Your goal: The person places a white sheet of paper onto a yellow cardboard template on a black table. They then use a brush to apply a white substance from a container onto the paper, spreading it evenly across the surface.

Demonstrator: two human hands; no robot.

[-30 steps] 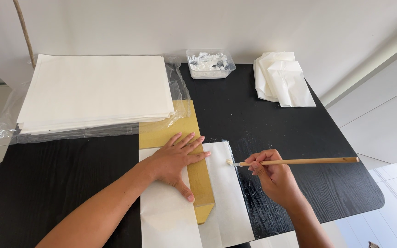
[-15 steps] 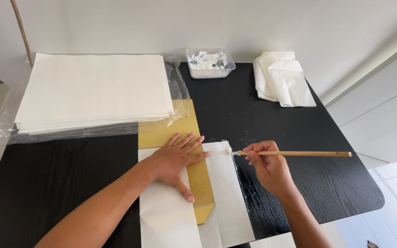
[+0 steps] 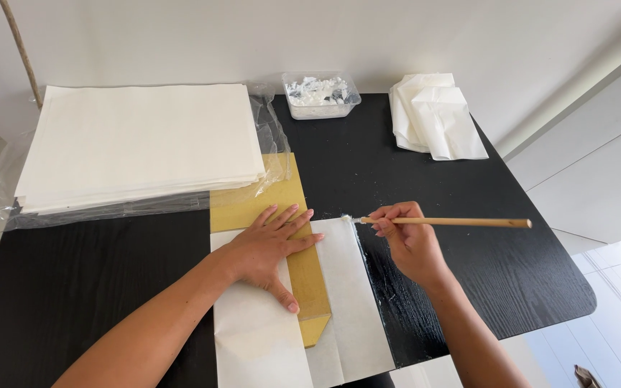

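Wooden and slender, a brush (image 3: 443, 222) is pinched between the fingers of the right hand (image 3: 407, 244), its handle pointing out to the right and its pale tip resting at the upper right corner of a white paper sheet (image 3: 350, 287). The left hand (image 3: 267, 251) is spread flat, fingers wide, and nothing is gripped by it; it is pressed down where a mustard-yellow board (image 3: 309, 276) and the white sheet folded over it meet. A strip of the yellow board is left showing between the two white flaps, and more of it is seen above the hand, partly tucked under a clear plastic wrap. Just right of the sheet, a wet, glossy patch is visible on the black worktop (image 3: 526, 266). Beyond the left hand, a thick stack of cream paper (image 3: 138, 144) is laid on the clear plastic wrap (image 3: 271, 144) at the worktop's far left. Near the back edge, a clear plastic tub (image 3: 321, 97) with white contents is set, and to its right, well apart from the hands, a small pile of folded white papers (image 3: 436, 115) is placed. A thin wooden stick (image 3: 21, 50) is leaned against the white wall at the far left.
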